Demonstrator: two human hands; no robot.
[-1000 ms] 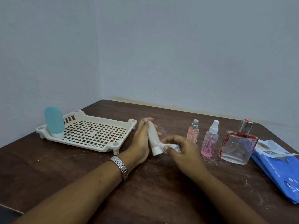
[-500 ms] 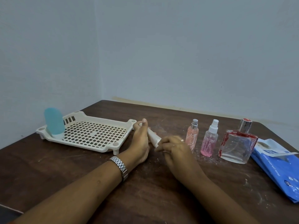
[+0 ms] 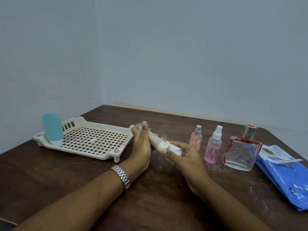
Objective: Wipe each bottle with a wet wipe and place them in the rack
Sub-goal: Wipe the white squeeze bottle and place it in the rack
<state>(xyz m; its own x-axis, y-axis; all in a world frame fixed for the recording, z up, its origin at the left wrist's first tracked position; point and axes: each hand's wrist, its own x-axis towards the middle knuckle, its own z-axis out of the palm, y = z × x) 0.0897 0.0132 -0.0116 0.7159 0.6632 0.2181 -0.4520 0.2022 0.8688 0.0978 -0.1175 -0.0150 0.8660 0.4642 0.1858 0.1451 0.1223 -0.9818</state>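
The table [image 3: 50, 177] carries everything within arm's reach. The rack [image 3: 116, 151] sits to the left, probably so that finished bottles can go straight across from the left hand. It holds one thing, a blue bottle [image 3: 52, 129] standing on its cap in the far left corner. That leaves the rest of the grid free for the other four.

The pack [image 3: 286, 177] lies at the right edge with its flap peeled up, handy for a fresh sheet. Beside it three unwiped bottles wait in a row:
- The square bottle [image 3: 241, 152] is clear glass with red smears on its edges, and looks nearly empty.
- The pink bottle [image 3: 213, 147] holds pink liquid in its lower part.
- The peach bottle [image 3: 196, 139] has a pinkish fill.

The left hand [image 3: 141, 147] curls its fingers round the upper end of the white bottle [image 3: 155, 141]. It holds the bottle tilted above the table, between the rack and the peach bottle. This grip seems meant to steady the bottle and turn its cap end toward the right hand [image 3: 188, 157]. That hand pinches the wipe [image 3: 175, 148] round the cap, so the wiping of this second bottle looks to be under way.
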